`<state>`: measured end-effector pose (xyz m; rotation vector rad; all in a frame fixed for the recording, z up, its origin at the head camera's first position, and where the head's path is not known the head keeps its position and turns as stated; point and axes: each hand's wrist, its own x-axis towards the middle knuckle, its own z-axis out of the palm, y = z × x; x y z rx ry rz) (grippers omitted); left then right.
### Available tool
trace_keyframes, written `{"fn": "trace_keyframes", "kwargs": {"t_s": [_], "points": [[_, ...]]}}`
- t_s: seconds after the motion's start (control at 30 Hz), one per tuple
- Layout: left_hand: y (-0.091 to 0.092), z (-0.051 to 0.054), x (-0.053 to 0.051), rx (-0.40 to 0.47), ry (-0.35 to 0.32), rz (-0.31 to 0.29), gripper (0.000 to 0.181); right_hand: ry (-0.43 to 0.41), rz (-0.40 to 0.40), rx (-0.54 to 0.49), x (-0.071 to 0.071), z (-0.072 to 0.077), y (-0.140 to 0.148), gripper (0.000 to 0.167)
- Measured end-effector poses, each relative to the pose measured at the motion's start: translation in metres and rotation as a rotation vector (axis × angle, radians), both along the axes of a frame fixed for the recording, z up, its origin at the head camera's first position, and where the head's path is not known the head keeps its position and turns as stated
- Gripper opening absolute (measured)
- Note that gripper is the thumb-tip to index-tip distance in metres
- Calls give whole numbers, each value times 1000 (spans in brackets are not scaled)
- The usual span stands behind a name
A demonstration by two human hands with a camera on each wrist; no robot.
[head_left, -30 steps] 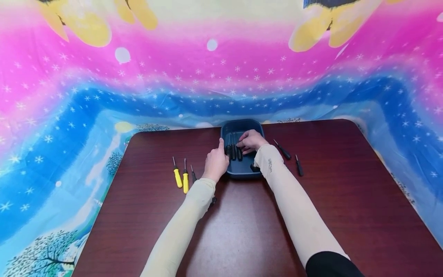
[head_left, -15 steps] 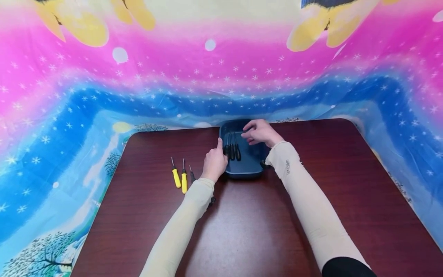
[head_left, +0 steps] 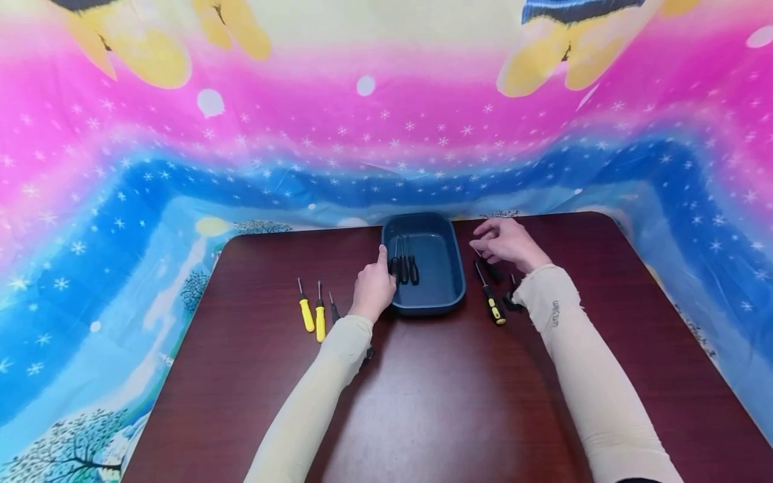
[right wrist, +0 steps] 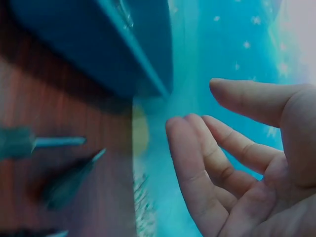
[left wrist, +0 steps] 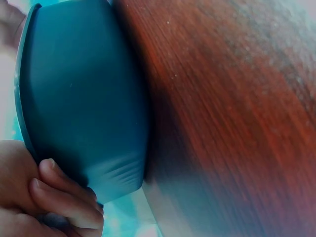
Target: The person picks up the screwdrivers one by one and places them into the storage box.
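Note:
A dark blue plastic bin [head_left: 427, 310] stands at the table's far edge, holding several black-handled screwdrivers [head_left: 413, 270] side by side along its left. My left hand [head_left: 373, 290] grips the bin's left wall; its curled fingers [left wrist: 69, 205] show against the outside in the left wrist view. Right of the bin, my right hand [head_left: 512, 243] hovers with loosely bent fingers, thumb apart, nothing between them. Beneath it lies a black screwdriver [head_left: 492, 270], partly hidden. Closer to me is a black-and-yellow screwdriver [head_left: 496, 310]. Another dark tool [head_left: 512, 303] is partly covered by my right sleeve.
Left of the bin lie two yellow-handled screwdrivers [head_left: 306, 316] and a black screwdriver [head_left: 335, 311], partly behind my left forearm. A dark object [head_left: 369, 353] peeks from under that sleeve. A printed cloth [head_left: 338, 188] hangs behind the brown table [head_left: 417, 402].
My right hand has left the inside of the bin and moved right, over the screwdrivers there. The black-and-yellow screwdriver has come into sight from behind the arm. My left hand stays put.

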<state>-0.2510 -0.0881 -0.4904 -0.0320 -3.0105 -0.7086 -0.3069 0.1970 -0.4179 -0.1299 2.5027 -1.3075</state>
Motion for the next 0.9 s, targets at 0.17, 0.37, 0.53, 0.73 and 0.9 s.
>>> {"fn": "trace_keyframes", "kwargs": {"t_s": [0.17, 0.37, 0.53, 0.73, 0.9], "points": [[0, 0, 0, -1, -1, 0, 70, -8, -20, 29, 6, -15, 28, 44], [-2, -1, -1, 2, 1, 1, 69, 13, -43, 138, 14, -31, 54, 43], [-2, 0, -1, 7, 5, -10, 70, 9, -28, 207, 24, -39, 69, 40], [-2, -1, 0, 5, 9, -15, 69, 9, -8, 210, 37, -44, 74, 37], [-2, 0, 0, 4, 9, -15, 69, 31, 15, 192, 47, -45, 64, 35]]}}
